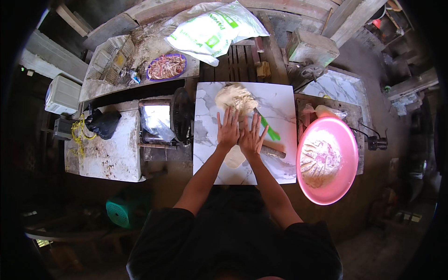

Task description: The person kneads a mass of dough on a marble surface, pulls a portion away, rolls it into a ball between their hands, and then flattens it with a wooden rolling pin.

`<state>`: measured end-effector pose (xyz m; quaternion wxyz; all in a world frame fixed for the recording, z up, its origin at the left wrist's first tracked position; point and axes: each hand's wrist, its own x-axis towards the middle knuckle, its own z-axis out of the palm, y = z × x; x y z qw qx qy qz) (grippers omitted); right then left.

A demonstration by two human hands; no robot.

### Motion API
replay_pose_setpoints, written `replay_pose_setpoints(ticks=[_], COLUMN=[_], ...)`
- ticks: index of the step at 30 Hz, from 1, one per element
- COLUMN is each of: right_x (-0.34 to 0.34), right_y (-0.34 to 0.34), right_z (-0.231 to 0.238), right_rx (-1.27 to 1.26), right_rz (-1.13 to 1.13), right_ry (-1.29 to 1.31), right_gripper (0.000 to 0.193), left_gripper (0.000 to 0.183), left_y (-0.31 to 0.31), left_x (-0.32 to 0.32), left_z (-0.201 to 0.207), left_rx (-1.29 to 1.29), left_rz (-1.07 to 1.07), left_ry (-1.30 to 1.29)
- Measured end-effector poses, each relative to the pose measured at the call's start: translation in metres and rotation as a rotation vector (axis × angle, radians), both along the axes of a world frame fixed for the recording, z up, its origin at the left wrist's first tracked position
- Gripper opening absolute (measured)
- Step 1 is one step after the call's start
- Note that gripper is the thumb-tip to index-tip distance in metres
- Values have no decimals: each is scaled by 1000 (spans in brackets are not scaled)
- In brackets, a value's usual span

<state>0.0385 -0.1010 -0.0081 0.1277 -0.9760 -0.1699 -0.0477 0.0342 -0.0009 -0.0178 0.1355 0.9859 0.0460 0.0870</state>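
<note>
My left hand [227,129] lies flat with its fingers stretched out and apart, pointing away from me over the marble-patterned board [207,154]. Beside it my right hand [252,136] is also open, fingers spread. A wooden rolling pin [273,151] sticks out to the right from under my right hand; its left part is hidden by my hands. Between my wrists shows a flattened piece of dough [234,158]. Just past my left fingertips sits a larger lump of dough [235,98]. A green-handled knife [269,129] rests to the right of my right fingers.
Right of the board stands a pink basin [352,161] with flour in it. A hand-cranked roller machine [181,114] is at the left. Behind lie a white-green sack [219,32] and a purple plate [185,70] of pale reddish strips. A green stool [117,213] stands lower left.
</note>
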Motion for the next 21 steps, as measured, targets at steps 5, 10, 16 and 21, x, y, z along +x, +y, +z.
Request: replay_pose_setpoints(ticks=[5, 10, 16, 21], right_x=[13, 24, 35, 38], right_y=[8, 11, 17, 18], right_z=[12, 15, 10, 6], right_rx=[-90, -7, -73, -56], right_rz=[-48, -42, -27, -52], right_ry=[0, 8, -26, -25], right_gripper=[54, 53, 52, 52], left_gripper=[50, 45, 44, 43], left_y=[5, 6, 12, 11], left_x=[17, 21, 34, 37], left_z=[4, 13, 9, 9], left_rx=[0, -57, -73, -80], left_rz=[42, 36, -1, -16], left_ry=[-108, -183, -267, -245])
